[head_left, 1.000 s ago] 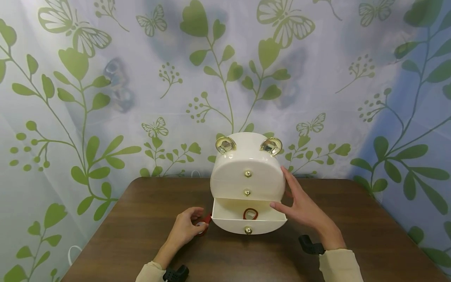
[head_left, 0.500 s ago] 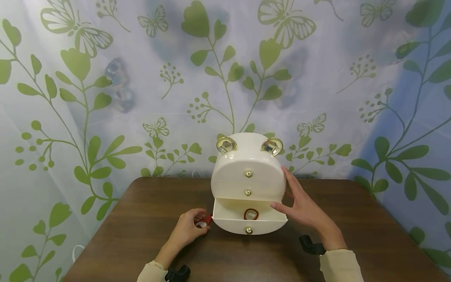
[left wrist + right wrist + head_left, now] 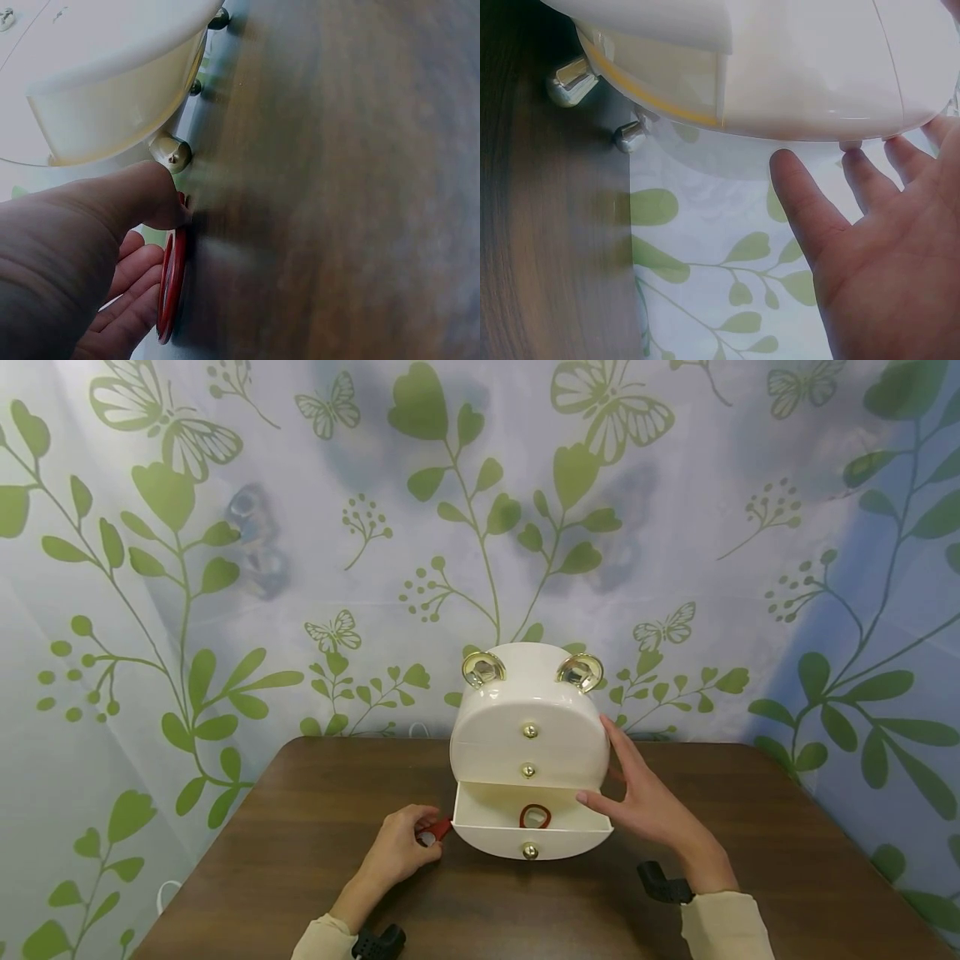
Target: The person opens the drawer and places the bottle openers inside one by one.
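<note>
In the head view, a cream-white drawer box [image 3: 540, 756] with gold ears and round gold knobs stands on the brown table. Its bottom drawer [image 3: 480, 843] is pulled out, and a small red-rimmed loop-shaped item [image 3: 536, 816] lies inside. Left of the drawer, my left hand [image 3: 401, 845] has thumb and curled fingers around a flat red item [image 3: 174, 281] with a pale centre, low at the table surface. My right hand [image 3: 648, 797] reaches along the box's right side with fingers extended, the fingertips right at its wall in the right wrist view, the thumb by the drawer's corner.
The brown wooden table [image 3: 315, 785] extends around the box on both sides. Behind its far edge hangs a pale curtain [image 3: 337, 527] printed with green leaves and butterflies. A black wrist camera [image 3: 663, 882] sits on each forearm.
My left thumb has shifted slightly off the red item's face toward its near edge, and the item has turned a little. My right hand and the box stay put.
</note>
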`<state>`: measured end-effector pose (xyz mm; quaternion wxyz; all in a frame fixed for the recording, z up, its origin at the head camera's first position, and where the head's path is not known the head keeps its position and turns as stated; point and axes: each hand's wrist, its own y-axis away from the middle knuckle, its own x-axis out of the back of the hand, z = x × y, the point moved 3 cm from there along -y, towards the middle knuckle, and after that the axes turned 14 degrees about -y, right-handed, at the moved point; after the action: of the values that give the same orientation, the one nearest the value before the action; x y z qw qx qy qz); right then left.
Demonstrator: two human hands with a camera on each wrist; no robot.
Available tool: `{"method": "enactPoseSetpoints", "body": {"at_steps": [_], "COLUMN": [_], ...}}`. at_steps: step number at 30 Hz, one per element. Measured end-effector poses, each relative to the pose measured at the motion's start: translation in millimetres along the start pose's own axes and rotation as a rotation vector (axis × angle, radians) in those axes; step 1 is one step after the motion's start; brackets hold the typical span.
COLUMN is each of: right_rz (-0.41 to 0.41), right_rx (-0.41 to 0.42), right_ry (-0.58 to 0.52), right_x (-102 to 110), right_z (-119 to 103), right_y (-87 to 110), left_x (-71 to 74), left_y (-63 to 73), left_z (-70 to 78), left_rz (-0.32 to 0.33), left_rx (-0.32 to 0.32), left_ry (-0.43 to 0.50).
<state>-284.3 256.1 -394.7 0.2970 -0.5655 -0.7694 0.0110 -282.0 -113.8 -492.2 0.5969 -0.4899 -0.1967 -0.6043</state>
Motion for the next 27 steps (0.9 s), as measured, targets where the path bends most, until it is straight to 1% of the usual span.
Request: {"method": "enactPoseSetpoints", "body": {"at_steps": [10, 13, 18, 27], "right_rz": [0.001, 0.001, 0.002, -0.003], "right_rx": [0.005, 0.008, 0.008, 0.006], "right_ry": [0.004, 0.004, -0.001, -0.009], "right_x": [0.2, 0.2, 0.1, -0.2], "right_z": [-0.1, -0.3, -0.9, -2.2], "right_y": [0.2, -0.1, -0.7, 0.0], "left_x": [3.7, 4.8, 7.4, 9.1], "left_y": [1.5, 1.7, 1.5, 2.9], "left_z": [-1.3, -1.0, 1.0, 3.6], "left_rz": [-0.001, 0.003, 0.004, -0.023], "left_rx": [-0.002, 0.003, 0.007, 0.022], "left_ry": [0.02, -0.008, -0.084, -0.145]}}
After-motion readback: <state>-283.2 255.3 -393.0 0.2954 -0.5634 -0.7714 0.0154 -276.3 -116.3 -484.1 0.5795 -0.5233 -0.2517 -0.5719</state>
